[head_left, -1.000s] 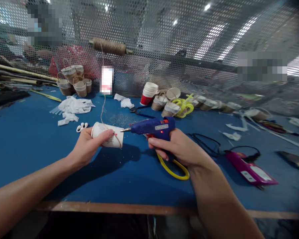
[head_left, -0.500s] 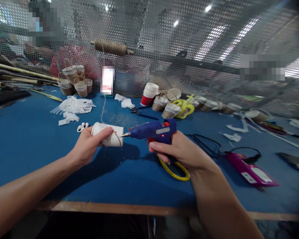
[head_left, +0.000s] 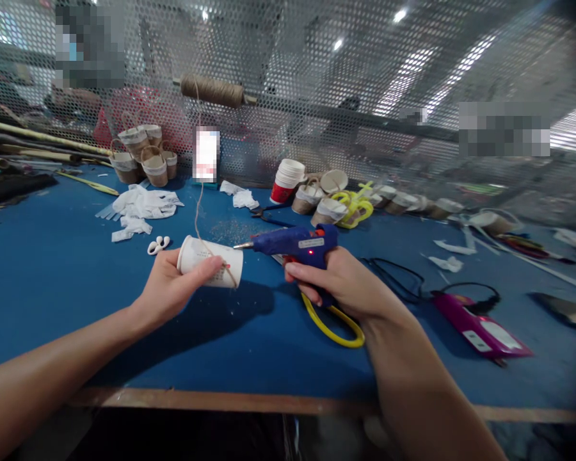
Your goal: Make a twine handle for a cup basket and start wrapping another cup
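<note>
On its side above the table, a white paper cup [head_left: 202, 251] is gripped by my left hand [head_left: 166, 282]. My left thumb presses a strand of brown twine [head_left: 198, 214] against the cup wall; the strand runs up to a spool [head_left: 212, 91]. My right hand [head_left: 338, 278] is wrapped round a blue glue gun [head_left: 288, 243] with a lit red light. The gun's metal nozzle points left at the base end of the cup, very close to it; whether they touch I cannot tell. Beneath the right hand lies a yellow-handled pair of scissors [head_left: 338, 330], partly hidden.
Small twine-covered cups with handles [head_left: 154, 169] stand at the back left, near white scraps [head_left: 146, 202]. A stack of paper cups [head_left: 288, 179], pliers [head_left: 273, 218] and a yellow ribbon [head_left: 355, 208] are behind the gun. A purple power strip [head_left: 482, 330] with a black cable lies right.
The cup has shifted and turned slightly in my left hand, its base end moving a little right. The nozzle moved down along the twine, then back up. Both hands keep their holds.
</note>
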Tool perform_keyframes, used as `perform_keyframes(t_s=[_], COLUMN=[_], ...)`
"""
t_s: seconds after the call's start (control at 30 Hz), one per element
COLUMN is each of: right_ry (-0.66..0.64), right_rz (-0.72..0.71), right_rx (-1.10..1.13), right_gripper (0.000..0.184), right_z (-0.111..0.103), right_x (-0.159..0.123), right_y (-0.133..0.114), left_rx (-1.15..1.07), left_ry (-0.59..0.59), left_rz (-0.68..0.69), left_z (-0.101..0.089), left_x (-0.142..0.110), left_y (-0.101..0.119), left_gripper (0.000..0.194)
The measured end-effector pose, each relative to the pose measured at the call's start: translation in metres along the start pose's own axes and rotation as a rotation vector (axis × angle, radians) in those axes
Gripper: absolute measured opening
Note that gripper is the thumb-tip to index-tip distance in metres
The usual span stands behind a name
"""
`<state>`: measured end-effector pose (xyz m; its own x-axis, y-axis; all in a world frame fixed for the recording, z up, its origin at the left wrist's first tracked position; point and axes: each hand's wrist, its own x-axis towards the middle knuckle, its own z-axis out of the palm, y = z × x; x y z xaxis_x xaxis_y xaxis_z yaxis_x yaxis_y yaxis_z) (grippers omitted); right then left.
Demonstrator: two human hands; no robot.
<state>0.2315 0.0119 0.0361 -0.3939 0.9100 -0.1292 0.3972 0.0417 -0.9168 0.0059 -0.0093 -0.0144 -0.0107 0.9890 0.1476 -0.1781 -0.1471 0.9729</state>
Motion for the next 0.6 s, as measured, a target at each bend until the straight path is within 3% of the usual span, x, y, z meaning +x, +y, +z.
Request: perform_keyframes(t_s=[0.17,0.3,0.4,0.6], right_ry=[0.056,0.331,0.513,0.562], right_rz=[0.075,0.064,0.119,0.196], right_rx=[0.082,0.035,-0.26,-0.344], right_gripper=[0.027,0.027,0.028,0.033], right_z=[-0.001,-0.015,-0.029,-0.041], right_x=[0.009,0.024,0.036,0.053], right_y=[0.007,0.021,0.035,0.055], left_rx=[0.144,0.143,0.152,0.182], left_ry=[-0.021,-0.023,-0.025,-0.06], left_rz=[0.061,0.079,0.071,0.075], left_z=[-0.001,-0.001,-0.001,-0.003], left_x=[-0.004,-0.004,-0.004,-0.003], left_y=[0.003,0.002,0.001,-0.001], left_gripper=[0.011,0.009,0.009,0.009])
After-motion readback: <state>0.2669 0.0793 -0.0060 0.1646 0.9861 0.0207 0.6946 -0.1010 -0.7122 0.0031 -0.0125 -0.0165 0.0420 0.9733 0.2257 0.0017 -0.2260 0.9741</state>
